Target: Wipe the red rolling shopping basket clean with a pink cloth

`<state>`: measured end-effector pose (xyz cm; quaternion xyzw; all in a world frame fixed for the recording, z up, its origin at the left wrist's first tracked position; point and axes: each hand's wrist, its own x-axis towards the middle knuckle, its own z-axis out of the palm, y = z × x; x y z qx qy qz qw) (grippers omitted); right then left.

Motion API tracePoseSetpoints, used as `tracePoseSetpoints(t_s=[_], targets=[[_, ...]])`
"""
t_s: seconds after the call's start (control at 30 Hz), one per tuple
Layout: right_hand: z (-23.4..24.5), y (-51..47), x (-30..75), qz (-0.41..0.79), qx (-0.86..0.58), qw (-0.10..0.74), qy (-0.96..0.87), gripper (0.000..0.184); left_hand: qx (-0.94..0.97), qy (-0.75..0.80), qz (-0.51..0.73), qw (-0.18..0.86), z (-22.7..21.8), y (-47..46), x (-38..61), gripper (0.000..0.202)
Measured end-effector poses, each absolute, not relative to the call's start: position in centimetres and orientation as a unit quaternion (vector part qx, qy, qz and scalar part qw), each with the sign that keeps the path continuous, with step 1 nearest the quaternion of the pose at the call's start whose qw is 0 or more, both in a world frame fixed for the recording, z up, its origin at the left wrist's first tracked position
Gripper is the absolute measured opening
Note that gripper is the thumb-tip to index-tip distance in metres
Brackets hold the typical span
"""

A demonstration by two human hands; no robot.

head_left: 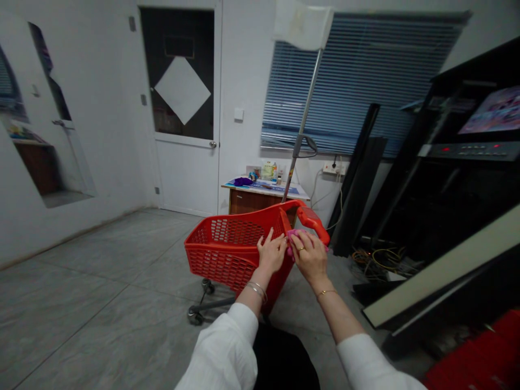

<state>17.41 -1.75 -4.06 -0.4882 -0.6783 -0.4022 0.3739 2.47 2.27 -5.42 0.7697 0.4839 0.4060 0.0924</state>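
Holding a crumpled pink cloth [291,233] at the handle end of a red plastic shopping cart with perforated sides [223,262].
Gripping the cloth in the right hand [309,253], with fingers bent over it and nearly closed; positioned at the rear upper edge of the cart, just below the thick red plastic handle [311,218]. Placed just beside the cloth with the left hand [272,253], palm down near the cart's rear edge, fingers partly spread, with hold of nothing visible; impossible to tell how firmly in contact. Supported on dark caster wheels [195,316] over a grey concrete floor [117,303]. Seen rising behind the handle: a slim grey metal pole [311,97], topped by a white rectangular panel [303,26]. Located beyond the cart: a low brown wooden cabinet [246,203].
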Motion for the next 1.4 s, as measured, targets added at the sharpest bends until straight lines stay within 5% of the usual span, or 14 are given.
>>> tracePoseSetpoints(t_s=[0.23,0.43,0.63,0.87,1.0,1.13,1.23,1.4], targets=[[-4.0,-1.7,19.6,-0.369,-0.537,0.511,-0.561,0.036,0.761,0.479,0.423,0.113,-5.5,2.2,2.6,0.040],[-5.3,-2.4,19.4,-0.371,-0.481,0.409,-0.681,0.044,0.764,0.478,0.420,0.104,-5.6,2.4,2.3,0.040],[-3.9,-2.2,21.9,-0.328,-0.512,0.484,-0.629,0.043,0.759,0.488,0.415,0.118,-5.1,2.1,2.7,0.038],[-5.2,-2.0,21.2,-0.340,-0.473,0.410,-0.702,0.043,0.762,0.478,0.419,0.123,-5.2,2.0,2.9,0.038],[-4.7,-1.9,22.4,-0.264,-0.521,0.505,-0.635,0.041,0.759,0.479,0.422,0.129,-5.1,2.0,3.0,0.038],[-5.8,-1.7,20.1,-0.197,-0.555,0.620,-0.519,0.059,0.755,0.488,0.419,0.126,-5.0,1.7,3.2,0.036],[-7.0,-1.7,18.5,-0.187,-0.556,0.631,-0.508,0.071,0.758,0.490,0.414,0.120,-5.0,1.5,3.0,0.035],[-6.0,-1.6,20.0,-0.169,-0.553,0.618,-0.533,0.056,0.758,0.482,0.419,0.129,-5.0,1.6,2.9,0.035]])
